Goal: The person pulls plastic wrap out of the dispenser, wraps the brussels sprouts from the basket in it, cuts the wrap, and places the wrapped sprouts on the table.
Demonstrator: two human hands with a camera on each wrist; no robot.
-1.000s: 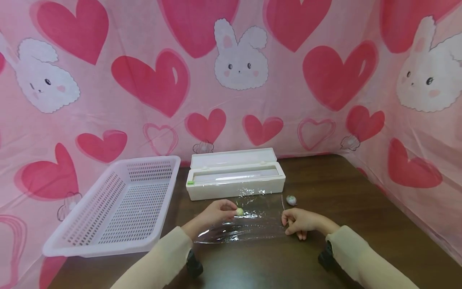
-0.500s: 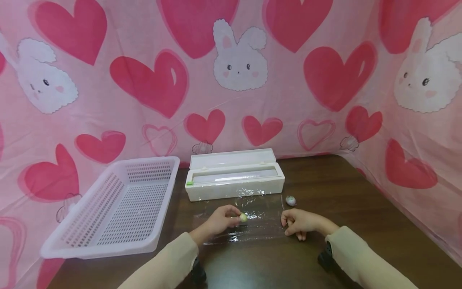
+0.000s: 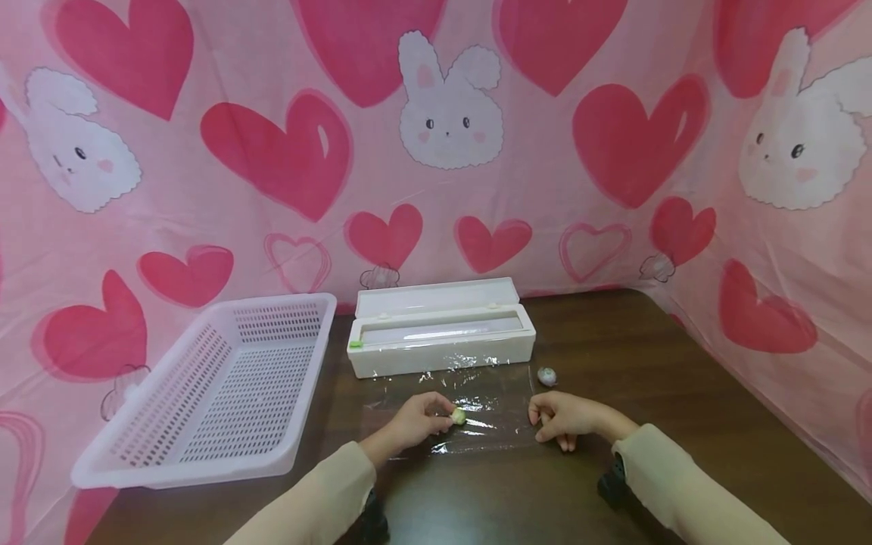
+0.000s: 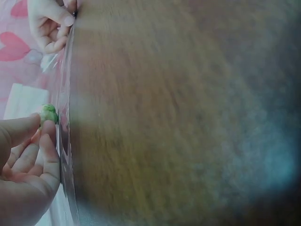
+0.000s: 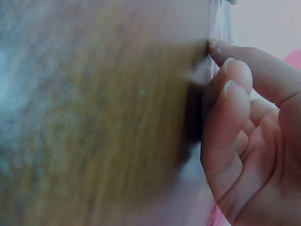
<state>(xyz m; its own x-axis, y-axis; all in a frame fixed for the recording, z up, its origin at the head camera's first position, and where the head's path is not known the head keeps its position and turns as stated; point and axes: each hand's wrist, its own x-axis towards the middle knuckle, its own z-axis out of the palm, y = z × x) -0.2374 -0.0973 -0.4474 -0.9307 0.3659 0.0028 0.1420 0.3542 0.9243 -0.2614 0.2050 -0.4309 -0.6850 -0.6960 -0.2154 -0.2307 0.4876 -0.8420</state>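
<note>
In the head view my left hand (image 3: 417,424) pinches a Brussels sprout (image 3: 459,416) between thumb and fingertips, low over a sheet of cling film (image 3: 493,405). The left wrist view shows the green sprout (image 4: 49,114) at the fingertips, close to the film's glossy near edge (image 4: 66,141). My right hand (image 3: 560,418) holds the film's right edge with curled fingers. In the right wrist view that hand (image 5: 254,127) has one fingertip right at the film. Just beyond it lies a small film-wrapped ball (image 3: 547,376).
At the back of the brown table (image 3: 613,341) stands a white cling film box (image 3: 443,358), lid raised, roll inside, film drawn out toward me. A white slotted basket (image 3: 306,393) takes up the left side. A pink patterned cloth (image 3: 531,182) hangs behind.
My left hand has moved right and slightly toward me with the sprout, over the middle of the film. The film's left part lies flatter. My right hand stays nearly still.
</note>
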